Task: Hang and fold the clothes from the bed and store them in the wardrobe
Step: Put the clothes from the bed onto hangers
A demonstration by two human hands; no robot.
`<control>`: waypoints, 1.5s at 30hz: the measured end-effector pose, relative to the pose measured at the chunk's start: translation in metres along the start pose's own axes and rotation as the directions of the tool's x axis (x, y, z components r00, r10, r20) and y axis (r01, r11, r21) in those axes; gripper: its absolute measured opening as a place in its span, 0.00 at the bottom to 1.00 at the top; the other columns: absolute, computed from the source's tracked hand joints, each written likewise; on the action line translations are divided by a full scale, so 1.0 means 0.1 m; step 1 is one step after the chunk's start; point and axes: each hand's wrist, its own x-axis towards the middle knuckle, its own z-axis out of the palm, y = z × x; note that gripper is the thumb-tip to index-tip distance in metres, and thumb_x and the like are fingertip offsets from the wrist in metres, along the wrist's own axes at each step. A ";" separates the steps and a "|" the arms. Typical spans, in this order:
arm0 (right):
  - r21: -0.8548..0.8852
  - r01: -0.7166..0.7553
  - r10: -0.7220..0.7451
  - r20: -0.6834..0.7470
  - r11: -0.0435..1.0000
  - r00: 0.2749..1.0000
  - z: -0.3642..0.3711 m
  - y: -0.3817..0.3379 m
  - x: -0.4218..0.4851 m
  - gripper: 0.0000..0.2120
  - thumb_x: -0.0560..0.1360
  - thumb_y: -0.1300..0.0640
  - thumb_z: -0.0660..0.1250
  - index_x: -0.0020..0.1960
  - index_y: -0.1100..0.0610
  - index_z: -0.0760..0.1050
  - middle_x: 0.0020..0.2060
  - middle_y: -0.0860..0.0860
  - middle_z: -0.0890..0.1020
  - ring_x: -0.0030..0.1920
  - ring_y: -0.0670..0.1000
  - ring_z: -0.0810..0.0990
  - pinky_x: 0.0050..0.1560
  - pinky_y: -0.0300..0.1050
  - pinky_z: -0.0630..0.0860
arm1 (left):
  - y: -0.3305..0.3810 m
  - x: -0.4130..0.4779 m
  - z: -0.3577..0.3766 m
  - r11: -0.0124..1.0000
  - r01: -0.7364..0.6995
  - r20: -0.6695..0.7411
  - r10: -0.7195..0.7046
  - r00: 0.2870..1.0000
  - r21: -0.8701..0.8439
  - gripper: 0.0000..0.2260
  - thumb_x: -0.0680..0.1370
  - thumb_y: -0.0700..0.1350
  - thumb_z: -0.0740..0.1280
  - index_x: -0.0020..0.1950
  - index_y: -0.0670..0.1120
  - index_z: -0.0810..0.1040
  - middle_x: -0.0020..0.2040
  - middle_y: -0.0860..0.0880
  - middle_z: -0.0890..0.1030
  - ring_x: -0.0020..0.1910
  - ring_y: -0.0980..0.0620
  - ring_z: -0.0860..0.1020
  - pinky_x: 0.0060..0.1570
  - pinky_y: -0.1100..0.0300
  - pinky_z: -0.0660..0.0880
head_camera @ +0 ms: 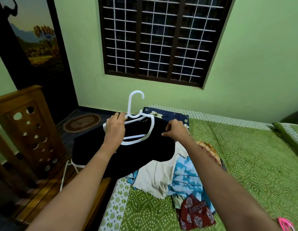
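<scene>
Black T-shirt is in the air over the near-left corner of the bed, half threaded onto a white plastic hanger. Soft, light and limp, so it'll probably sag and slide off a smooth arm; the hanger is stiff, so take the load there. Left hand grips the hanger's left arm just below the hook. Right hand pinches the shirt's right shoulder fabric. Best holds look like the shoulder seams or the white neck trim, not the hem. Count: 1 shirt, 1 hanger in hand. The pile by the near-left edge shows at least 4 more pieces: cream top, blue-white print, maroon print, orange print. 1 pink item sits at the near-right edge, cropped, can't identify it.
</scene>
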 end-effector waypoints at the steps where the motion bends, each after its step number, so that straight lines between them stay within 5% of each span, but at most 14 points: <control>1: 0.007 -0.024 0.024 -0.019 1.000 1.000 0.01 -0.01 0.00 0.17 0.65 0.52 0.77 0.44 0.57 0.71 0.48 0.59 0.79 0.47 0.60 0.79 0.46 0.56 0.79 | 0.02 0.01 -0.01 1.000 -0.014 -0.015 0.013 1.000 -0.007 0.03 0.73 0.36 0.65 0.40 0.39 0.76 0.31 0.41 0.75 0.29 0.40 0.76 0.29 0.55 0.71; 5: -0.065 -0.049 0.052 0.043 0.997 0.998 0.07 -0.06 -0.07 0.24 0.65 0.46 0.77 0.41 0.58 0.64 0.40 0.55 0.73 0.45 0.59 0.78 0.38 0.50 0.73 | 0.07 0.09 -0.04 0.998 -0.043 -0.097 0.038 0.995 -0.053 0.13 0.77 0.43 0.57 0.43 0.38 0.78 0.33 0.41 0.77 0.31 0.40 0.76 0.34 0.52 0.72; 11: -0.245 0.017 -0.027 -0.038 0.969 0.999 0.24 -0.20 -0.14 0.27 0.64 0.35 0.72 0.46 0.57 0.69 0.45 0.55 0.76 0.49 0.59 0.79 0.39 0.47 0.69 | 0.23 0.24 -0.12 0.993 -0.040 -0.062 0.033 0.998 -0.115 0.20 0.79 0.48 0.51 0.46 0.38 0.79 0.34 0.41 0.78 0.33 0.40 0.76 0.39 0.54 0.65; 14: -0.379 0.056 -0.104 -0.107 0.924 0.989 0.26 -0.20 -0.15 0.19 0.73 0.41 0.66 0.48 0.58 0.72 0.46 0.56 0.78 0.48 0.59 0.79 0.38 0.46 0.67 | 0.26 0.27 -0.15 0.992 -0.010 -0.027 0.007 1.000 -0.127 0.23 0.79 0.51 0.48 0.50 0.39 0.79 0.38 0.40 0.79 0.39 0.40 0.76 0.42 0.54 0.62; 19: -0.360 0.088 -0.166 -0.191 0.929 0.967 0.24 -0.16 -0.10 0.07 0.75 0.63 0.59 0.50 0.62 0.73 0.50 0.59 0.77 0.50 0.62 0.79 0.40 0.48 0.69 | 0.21 0.32 -0.18 0.987 0.037 -0.052 -0.045 0.998 -0.157 0.12 0.80 0.42 0.58 0.52 0.37 0.80 0.39 0.37 0.79 0.39 0.38 0.76 0.42 0.55 0.59; 24: -0.340 0.017 -0.122 -0.289 0.940 0.949 -0.13 0.02 -0.03 0.10 0.75 0.64 0.59 0.54 0.62 0.74 0.51 0.60 0.78 0.51 0.62 0.79 0.46 0.51 0.74 | 0.04 0.23 -0.17 0.995 -0.055 -0.053 0.051 0.997 -0.080 0.13 0.77 0.42 0.57 0.47 0.38 0.81 0.32 0.41 0.76 0.30 0.42 0.75 0.37 0.54 0.65; 29: -0.204 -0.067 -0.038 -0.471 0.977 0.881 -0.56 0.09 0.19 0.07 0.78 0.64 0.59 0.48 0.66 0.74 0.45 0.62 0.76 0.46 0.63 0.78 0.40 0.48 0.68 | -0.03 0.10 -0.07 0.996 -0.049 0.054 0.054 0.997 -0.077 0.12 0.76 0.41 0.58 0.49 0.40 0.80 0.37 0.41 0.77 0.39 0.40 0.77 0.41 0.53 0.62; 35: -0.070 -0.022 0.000 -0.306 0.997 0.952 -0.25 -0.04 0.16 0.10 0.80 0.59 0.57 0.53 0.65 0.73 0.50 0.64 0.79 0.51 0.63 0.78 0.44 0.49 0.70 | 0.08 0.11 -0.04 0.986 0.002 0.035 0.003 0.999 -0.164 0.17 0.79 0.46 0.54 0.51 0.39 0.79 0.40 0.39 0.78 0.41 0.38 0.77 0.42 0.50 0.66; 41: -0.213 0.142 -0.197 -0.267 0.967 0.943 -0.10 -0.17 0.01 0.18 0.82 0.49 0.52 0.51 0.62 0.73 0.48 0.61 0.80 0.50 0.62 0.78 0.40 0.50 0.68 | 0.07 0.10 -0.03 0.990 0.026 0.040 -0.020 0.999 -0.141 0.21 0.78 0.50 0.50 0.49 0.39 0.79 0.38 0.40 0.78 0.39 0.38 0.77 0.41 0.51 0.67; 45: -0.293 0.259 -0.323 -0.197 0.920 0.926 0.00 -0.28 -0.05 0.16 0.81 0.50 0.55 0.60 0.60 0.72 0.54 0.58 0.77 0.57 0.59 0.73 0.46 0.51 0.70 | 0.03 0.11 -0.06 0.986 0.080 0.065 -0.071 0.995 -0.147 0.16 0.79 0.46 0.54 0.49 0.39 0.78 0.40 0.39 0.79 0.42 0.37 0.77 0.43 0.50 0.66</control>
